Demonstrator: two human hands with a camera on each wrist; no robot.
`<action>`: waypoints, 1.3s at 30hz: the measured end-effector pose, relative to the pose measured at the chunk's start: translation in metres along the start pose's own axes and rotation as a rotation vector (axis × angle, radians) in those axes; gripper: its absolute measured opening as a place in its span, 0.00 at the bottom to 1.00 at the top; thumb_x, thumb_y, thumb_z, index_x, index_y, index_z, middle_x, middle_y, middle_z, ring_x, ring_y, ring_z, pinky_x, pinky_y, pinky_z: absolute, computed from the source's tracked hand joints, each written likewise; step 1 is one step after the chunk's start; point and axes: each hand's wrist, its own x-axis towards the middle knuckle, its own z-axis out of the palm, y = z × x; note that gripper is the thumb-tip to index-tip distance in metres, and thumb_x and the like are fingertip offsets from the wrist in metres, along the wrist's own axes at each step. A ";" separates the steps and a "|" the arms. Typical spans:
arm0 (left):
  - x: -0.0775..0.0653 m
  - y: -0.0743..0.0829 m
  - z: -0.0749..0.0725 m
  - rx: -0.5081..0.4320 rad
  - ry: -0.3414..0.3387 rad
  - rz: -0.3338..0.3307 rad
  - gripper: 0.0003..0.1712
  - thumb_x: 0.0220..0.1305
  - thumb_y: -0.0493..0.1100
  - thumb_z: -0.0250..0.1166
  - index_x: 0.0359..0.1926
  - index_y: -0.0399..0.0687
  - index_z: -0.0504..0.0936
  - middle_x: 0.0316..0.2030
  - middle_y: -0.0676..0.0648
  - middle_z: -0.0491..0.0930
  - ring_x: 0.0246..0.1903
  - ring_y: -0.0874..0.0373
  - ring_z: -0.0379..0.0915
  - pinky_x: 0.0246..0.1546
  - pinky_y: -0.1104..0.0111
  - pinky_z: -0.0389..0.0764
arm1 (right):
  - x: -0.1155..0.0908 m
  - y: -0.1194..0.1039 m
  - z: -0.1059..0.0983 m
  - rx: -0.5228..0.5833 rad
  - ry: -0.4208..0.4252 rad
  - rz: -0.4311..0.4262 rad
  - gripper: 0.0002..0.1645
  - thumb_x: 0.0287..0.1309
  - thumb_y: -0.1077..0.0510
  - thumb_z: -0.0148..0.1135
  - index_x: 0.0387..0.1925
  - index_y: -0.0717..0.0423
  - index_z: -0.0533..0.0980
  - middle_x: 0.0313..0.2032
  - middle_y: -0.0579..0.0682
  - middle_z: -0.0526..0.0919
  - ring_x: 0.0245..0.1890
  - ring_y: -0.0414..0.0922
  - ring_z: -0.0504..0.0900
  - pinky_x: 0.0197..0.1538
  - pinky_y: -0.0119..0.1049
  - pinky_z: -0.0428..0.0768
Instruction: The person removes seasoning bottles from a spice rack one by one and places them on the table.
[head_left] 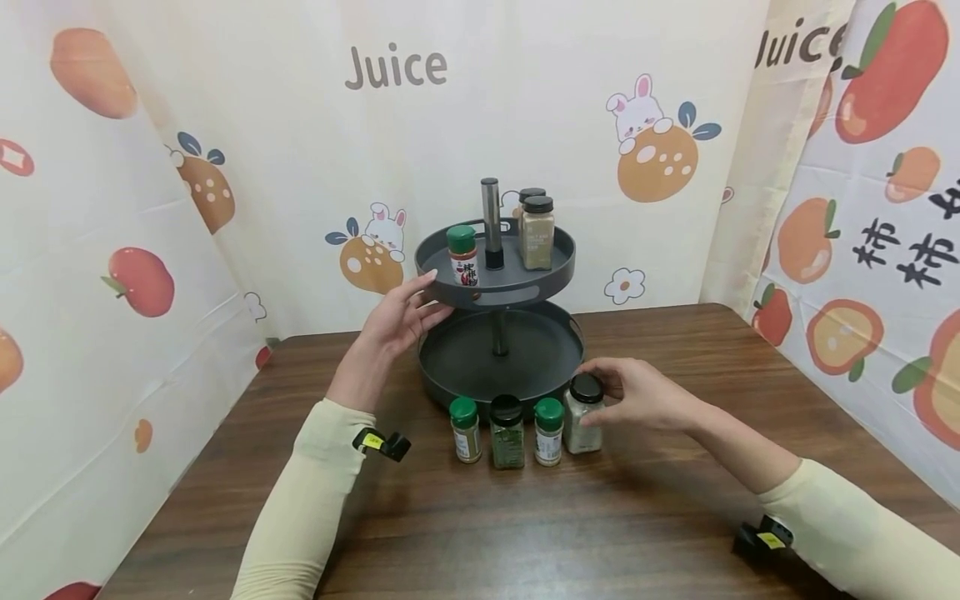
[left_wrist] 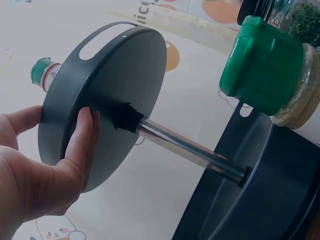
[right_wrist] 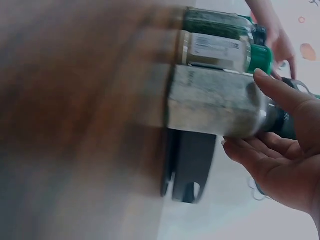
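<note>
My left hand [head_left: 405,317] holds the rim of the upper tray [head_left: 517,293] of a dark two-tier turntable rack, with the thumb and fingers on either side of the rim in the left wrist view. My right hand [head_left: 637,393] grips a black-capped spice jar [head_left: 582,429] of pale powder near its top. This jar stands on the table at the right end of a row. Beside it are a green-capped jar [head_left: 548,446], a black-capped jar of green herbs [head_left: 507,446] and another green-capped jar [head_left: 467,443].
On the upper tray stand a red-labelled jar with a green cap [head_left: 463,265] and two black-capped jars, the front one [head_left: 537,237] partly hiding the other. The lower tray [head_left: 465,354] sits behind the row on the wooden table [head_left: 450,533]. A printed curtain [head_left: 300,167] hangs behind.
</note>
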 end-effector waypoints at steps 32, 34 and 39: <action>0.004 -0.002 0.001 -0.010 0.006 0.008 0.43 0.63 0.48 0.68 0.74 0.44 0.59 0.60 0.39 0.70 0.45 0.48 0.82 0.46 0.62 0.85 | 0.025 -0.069 -0.060 0.104 0.178 -0.108 0.29 0.58 0.53 0.70 0.61 0.53 0.74 0.56 0.50 0.82 0.56 0.43 0.79 0.51 0.24 0.82; 0.002 -0.001 0.000 -0.008 0.009 0.008 0.43 0.64 0.48 0.68 0.74 0.44 0.59 0.60 0.39 0.70 0.45 0.48 0.82 0.45 0.63 0.86 | 0.033 -0.076 -0.064 0.082 0.206 -0.128 0.27 0.59 0.52 0.69 0.60 0.53 0.75 0.56 0.50 0.83 0.55 0.42 0.79 0.50 0.23 0.82; 0.000 0.000 -0.002 -0.012 0.014 0.010 0.42 0.63 0.48 0.68 0.73 0.45 0.60 0.60 0.39 0.70 0.46 0.48 0.82 0.45 0.63 0.86 | 0.056 -0.092 -0.073 0.022 0.245 -0.163 0.26 0.60 0.50 0.68 0.59 0.52 0.76 0.56 0.51 0.82 0.55 0.43 0.79 0.50 0.22 0.82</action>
